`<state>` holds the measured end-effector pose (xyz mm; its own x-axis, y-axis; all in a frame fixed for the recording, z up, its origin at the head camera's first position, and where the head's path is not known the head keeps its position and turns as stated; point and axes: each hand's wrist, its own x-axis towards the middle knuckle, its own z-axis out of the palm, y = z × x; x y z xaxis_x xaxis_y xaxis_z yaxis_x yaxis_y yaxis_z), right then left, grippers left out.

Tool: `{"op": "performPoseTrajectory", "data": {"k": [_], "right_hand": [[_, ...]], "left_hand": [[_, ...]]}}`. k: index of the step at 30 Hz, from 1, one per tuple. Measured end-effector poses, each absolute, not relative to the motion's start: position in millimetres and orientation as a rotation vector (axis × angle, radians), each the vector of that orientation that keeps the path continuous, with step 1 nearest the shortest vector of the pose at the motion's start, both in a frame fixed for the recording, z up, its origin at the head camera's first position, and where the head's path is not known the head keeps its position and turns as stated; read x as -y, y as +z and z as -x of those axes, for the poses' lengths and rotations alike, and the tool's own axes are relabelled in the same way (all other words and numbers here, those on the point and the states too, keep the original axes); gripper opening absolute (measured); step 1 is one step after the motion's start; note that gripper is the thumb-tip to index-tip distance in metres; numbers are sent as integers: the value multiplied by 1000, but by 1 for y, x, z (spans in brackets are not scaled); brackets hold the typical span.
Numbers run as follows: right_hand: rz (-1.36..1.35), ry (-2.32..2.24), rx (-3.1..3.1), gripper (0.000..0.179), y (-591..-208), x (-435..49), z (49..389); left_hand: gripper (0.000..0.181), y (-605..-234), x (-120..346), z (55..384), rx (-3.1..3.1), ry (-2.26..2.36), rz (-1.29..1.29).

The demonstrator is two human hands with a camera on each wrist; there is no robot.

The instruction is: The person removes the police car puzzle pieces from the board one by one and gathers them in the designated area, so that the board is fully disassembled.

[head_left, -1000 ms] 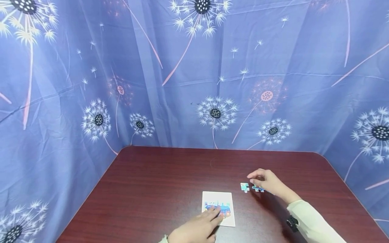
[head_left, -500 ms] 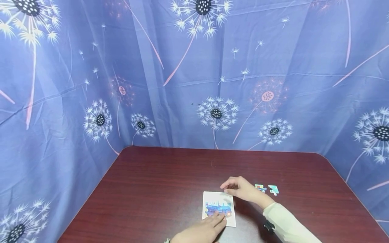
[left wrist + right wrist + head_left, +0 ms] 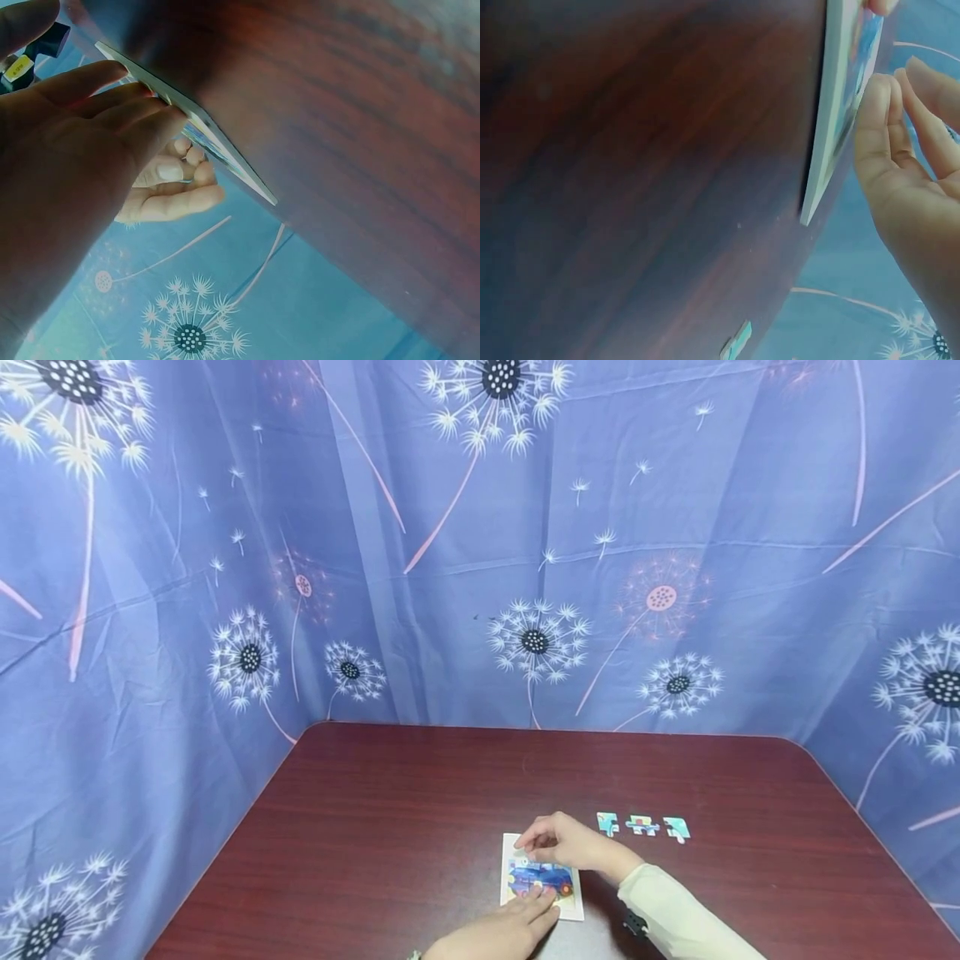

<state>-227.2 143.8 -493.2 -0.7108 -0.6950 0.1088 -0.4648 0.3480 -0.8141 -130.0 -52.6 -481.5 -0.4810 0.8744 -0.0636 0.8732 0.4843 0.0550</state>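
Observation:
A small white-edged jigsaw board (image 3: 576, 912) with a blue vehicle picture lies flat on the table. My left hand (image 3: 498, 928) rests on its near part, fingers extended over the picture; the left wrist view shows these fingers (image 3: 154, 124) straight against the board. Over the board's far part is my right hand (image 3: 566, 843), fingers and thumb bent and tips close together. In the right wrist view the right hand (image 3: 904, 161) is beside the picture, with no piece visible between the tips; whether one is hidden there is unclear. Three puzzle pieces (image 3: 642, 825) lie apart to the right.
The dark red wooden table (image 3: 375, 827) has rounded far corners. A blue curtain (image 3: 450, 677) with dandelion prints hangs behind and along both sides. A black wrist device (image 3: 635, 925) sits at my right cuff.
My right hand has moved left from above the loose pieces to over the board, uncovering all three pieces. The left hand has slid slightly right on the board.

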Motion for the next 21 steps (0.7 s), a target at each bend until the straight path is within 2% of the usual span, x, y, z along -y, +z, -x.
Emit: {"op": "performPoseTrajectory", "data": {"k": [16, 21], "right_hand": [[1000, -1173, -2352, 22, -495, -134, 226], [979, -1195, -2337, 22, -496, -133, 228]], "left_hand": [[68, -480, 51, 131, -2579, 75, -1498], [65, -478, 51, 131, -2604, 34, -1552]]}}
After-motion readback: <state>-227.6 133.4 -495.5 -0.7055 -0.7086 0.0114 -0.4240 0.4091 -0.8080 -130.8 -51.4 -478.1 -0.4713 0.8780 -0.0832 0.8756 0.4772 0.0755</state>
